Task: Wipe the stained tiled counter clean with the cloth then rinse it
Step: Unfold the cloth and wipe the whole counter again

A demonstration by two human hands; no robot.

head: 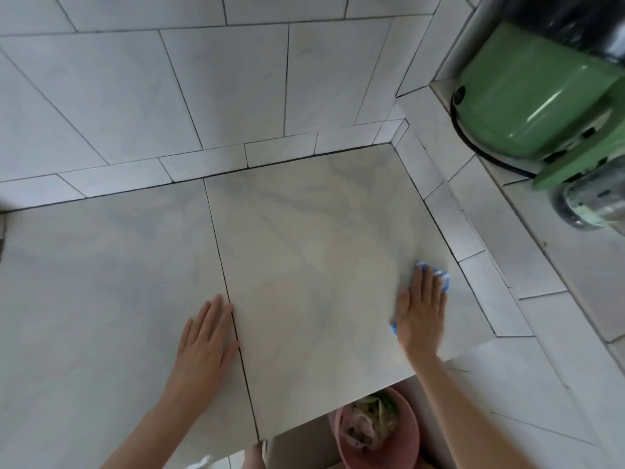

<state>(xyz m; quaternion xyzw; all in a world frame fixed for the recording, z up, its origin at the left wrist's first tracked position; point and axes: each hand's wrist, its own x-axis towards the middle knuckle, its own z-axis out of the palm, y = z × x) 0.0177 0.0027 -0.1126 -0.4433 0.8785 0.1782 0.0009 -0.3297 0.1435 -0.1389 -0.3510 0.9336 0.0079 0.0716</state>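
On the right-hand tile of the tiled counter [304, 231], a blue cloth [443, 277] was pressed flat under the straight fingers of the right hand [421, 313]. The left hand [206, 340] was laid flat, fingers straight, beside the dark grout line [223, 272]. Below the counter edge, a pink bin [375, 431] of scraps was seen.

Right hand [421, 313] presses blue cloth [443, 278] flat on counter [304, 231].

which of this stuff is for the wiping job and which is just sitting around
For the job: blue cloth under the right hand; tiled counter.
Lying about: green appliance, upper right; pink bin below the counter edge.
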